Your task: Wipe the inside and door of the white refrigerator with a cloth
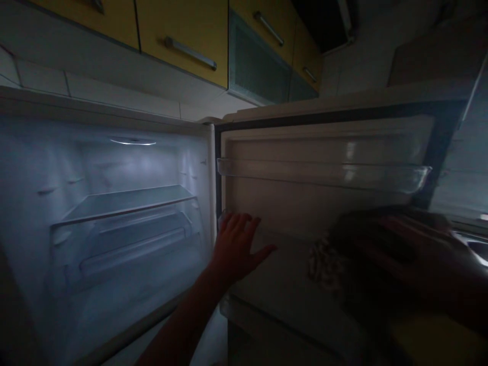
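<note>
A fridge stands open before me, its door (267, 203) swung out to the right. My left hand (238, 244) is at the hinge side of the door, fingers spread, by the end of a clear door shelf; whether it grips the shelf is unclear. On the right, my right hand (415, 249) is smeared by motion and has hold of a dark cloth (326, 267) with a pale pattern on one part. The cloth is in front of the door's inner face. Above both hands runs the upper clear door shelf (320, 173).
The lit fridge interior (133, 168) holds a glass shelf (129, 201) and a clear drawer (133, 249). Yellow cabinets (186, 30) hang overhead. A blurred yellow shape (434, 335) lies at the lower right. The metal edge of what may be a sink (473, 244) shows at far right.
</note>
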`<state>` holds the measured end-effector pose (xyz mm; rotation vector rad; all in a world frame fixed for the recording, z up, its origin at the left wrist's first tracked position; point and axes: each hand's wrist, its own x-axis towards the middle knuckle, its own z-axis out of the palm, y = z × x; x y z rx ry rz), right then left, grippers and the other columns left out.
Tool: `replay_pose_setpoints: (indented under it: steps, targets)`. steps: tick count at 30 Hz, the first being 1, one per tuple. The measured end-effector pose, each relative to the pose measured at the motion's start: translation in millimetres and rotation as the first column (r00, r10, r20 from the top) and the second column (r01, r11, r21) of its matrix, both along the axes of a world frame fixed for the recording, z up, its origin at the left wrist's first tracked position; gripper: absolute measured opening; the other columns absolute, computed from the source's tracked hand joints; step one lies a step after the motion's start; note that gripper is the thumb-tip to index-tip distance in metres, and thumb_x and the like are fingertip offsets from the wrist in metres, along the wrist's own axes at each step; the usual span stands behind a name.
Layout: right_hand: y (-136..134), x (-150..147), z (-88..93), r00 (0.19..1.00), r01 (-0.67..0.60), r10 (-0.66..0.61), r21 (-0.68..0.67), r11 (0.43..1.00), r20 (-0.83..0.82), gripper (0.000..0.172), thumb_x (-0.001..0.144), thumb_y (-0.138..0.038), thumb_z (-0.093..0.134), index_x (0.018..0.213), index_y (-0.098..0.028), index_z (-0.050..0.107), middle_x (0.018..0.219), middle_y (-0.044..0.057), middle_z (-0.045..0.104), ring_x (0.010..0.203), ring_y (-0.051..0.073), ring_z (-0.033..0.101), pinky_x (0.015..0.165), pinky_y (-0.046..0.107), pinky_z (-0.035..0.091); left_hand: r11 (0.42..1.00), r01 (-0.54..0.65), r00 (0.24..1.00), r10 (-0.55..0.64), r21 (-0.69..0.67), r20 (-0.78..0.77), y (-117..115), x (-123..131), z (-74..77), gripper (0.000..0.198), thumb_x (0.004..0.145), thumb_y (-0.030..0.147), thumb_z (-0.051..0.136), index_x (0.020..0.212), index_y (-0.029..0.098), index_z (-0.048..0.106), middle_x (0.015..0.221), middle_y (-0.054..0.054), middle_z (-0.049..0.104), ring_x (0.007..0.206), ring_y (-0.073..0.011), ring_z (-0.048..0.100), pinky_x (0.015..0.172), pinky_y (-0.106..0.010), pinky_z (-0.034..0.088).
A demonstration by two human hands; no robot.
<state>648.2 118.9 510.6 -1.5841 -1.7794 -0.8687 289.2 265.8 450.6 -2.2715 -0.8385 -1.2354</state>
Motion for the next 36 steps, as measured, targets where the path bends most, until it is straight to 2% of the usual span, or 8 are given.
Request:
replay_pose_setpoints:
  steps: [3,7,14,19,24,28,33,36]
  targets:
    - [26.1,-34.3,14.4,0.998,-0.012,0.028,-0.233,0.972,0.063,0.053,0.102,-0.071,0.046,0.118,-0.029,0.075,0.110,0.012,0.079,0.093,0.035,0.076,0.080,0.051,0.060,0.998,-0.061,0.997,0.063,-0.032,0.045,11.5,-18.7,-8.2,0.053,0.101,0.064,0.062,0.130,0.020,0.063,0.123,-0.013,0.071,0.118,-0.0329,0.064,0.113,-0.058,0.050]
    - [80.8,-92.1,38.1,0.990,-0.141,0.129,-0.525,0.839,-0.061,0.046,0.104,-0.059,0.052,0.117,-0.023,0.078,0.114,0.013,0.079,0.104,0.033,0.075,0.093,0.046,0.058,0.994,-0.066,0.998,0.066,-0.085,-0.009,13.5,-23.5,-7.5,0.045,0.100,0.056,0.067,0.130,0.023,0.063,0.122,-0.010,0.072,0.116,-0.0321,0.066,0.103,-0.050,0.059]
    - [166.3,-183.5,43.9,0.894,-0.447,0.364,-0.564,0.695,-0.260,0.038,0.105,-0.047,0.062,0.120,-0.015,0.077,0.121,0.014,0.079,0.108,0.028,0.074,0.099,0.040,0.055,0.961,-0.083,0.992,0.056,-0.263,-0.110,12.3,-32.0,1.3,0.082,0.084,0.017,0.075,0.158,0.018,0.038,0.156,-0.018,0.057,0.147,-0.0348,0.052,0.114,-0.051,0.058]
    - [146.4,-161.3,40.7,0.766,-0.634,0.529,-0.571,0.522,-0.366,0.053,0.088,-0.054,0.081,0.130,-0.022,0.075,0.117,0.007,0.080,0.102,0.026,0.076,0.092,0.038,0.061,0.957,0.002,0.999,-0.013,-0.289,-0.037,25.0,-49.3,-12.3,0.083,0.091,0.015,0.068,0.164,0.026,0.030,0.173,-0.017,0.038,0.165,-0.0355,0.032,0.119,-0.058,0.055]
    - [102.8,-93.1,35.0,0.871,-0.479,0.441,-0.570,0.667,-0.216,0.051,0.081,-0.052,0.084,0.120,-0.020,0.079,0.110,0.010,0.080,0.092,0.025,0.078,0.083,0.034,0.062,0.959,0.101,0.995,-0.090,-0.263,0.053,24.3,-53.9,-26.6,0.085,0.103,0.023,0.059,0.173,0.026,0.011,0.179,-0.018,0.029,0.166,-0.0305,0.032,0.127,-0.055,0.047]
    - [90.4,-50.7,30.9,0.922,-0.377,0.348,-0.607,0.699,-0.171,0.046,0.084,-0.047,0.081,0.124,-0.024,0.079,0.113,0.011,0.081,0.095,0.024,0.079,0.080,0.032,0.061,0.919,0.150,0.978,-0.083,-0.366,0.191,9.9,-76.5,-85.0,0.072,0.107,0.029,0.052,0.172,0.027,0.022,0.173,-0.015,0.045,0.160,-0.0268,0.044,0.129,-0.054,0.044]
    - [96.0,-68.2,12.0,0.971,-0.232,0.233,-0.417,0.879,-0.050,0.041,0.086,-0.053,0.076,0.114,-0.024,0.074,0.101,0.010,0.080,0.085,0.029,0.076,0.073,0.039,0.057,0.616,0.242,0.836,0.261,-0.750,0.484,-36.1,-128.4,-226.8,0.047,0.097,0.060,0.053,0.128,0.032,0.075,0.130,-0.007,0.081,0.118,-0.0340,0.079,0.106,-0.057,0.065]
    - [97.5,-110.1,-14.3,0.981,-0.196,0.196,-0.026,0.980,-0.010,0.032,0.093,-0.045,0.064,0.117,-0.023,0.068,0.106,0.013,0.076,0.094,0.033,0.073,0.074,0.043,0.057,0.522,0.144,0.652,0.589,-0.841,0.477,-79.0,-151.7,-298.1,0.040,0.075,0.078,0.055,0.081,0.047,0.079,0.089,0.007,0.086,0.097,-0.0400,0.083,0.089,-0.055,0.071]
